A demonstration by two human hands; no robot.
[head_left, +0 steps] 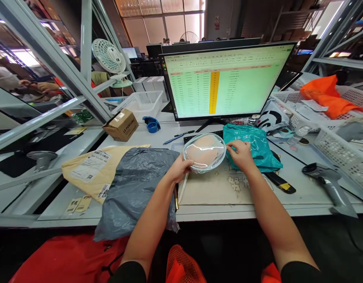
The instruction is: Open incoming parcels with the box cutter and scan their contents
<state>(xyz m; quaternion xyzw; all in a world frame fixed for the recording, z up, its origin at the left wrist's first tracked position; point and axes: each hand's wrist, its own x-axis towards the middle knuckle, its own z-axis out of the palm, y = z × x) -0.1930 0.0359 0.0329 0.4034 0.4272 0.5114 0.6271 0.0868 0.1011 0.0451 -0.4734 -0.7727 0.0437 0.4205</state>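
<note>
A clear round plastic case [204, 152] with something pale pink inside sits between my two hands, just in front of the monitor. My left hand [179, 168] grips its left rim, fingers curled round the edge. On the right rim my right hand [241, 154] pinches the case, with its palm resting over a teal plastic mailer bag [252, 146]. A grey poly mailer [134, 184] lies left of my left arm, overlapping a yellow padded envelope [89, 169] with shipping labels.
A monitor [225, 80] showing a green spreadsheet stands behind. A small cardboard box [121, 124], a blue tape dispenser [152, 124] and pens [178, 136] lie at the left rear. White baskets [337, 151] and orange cloth [328, 94] fill the right. A barcode scanner [328, 184] lies right front.
</note>
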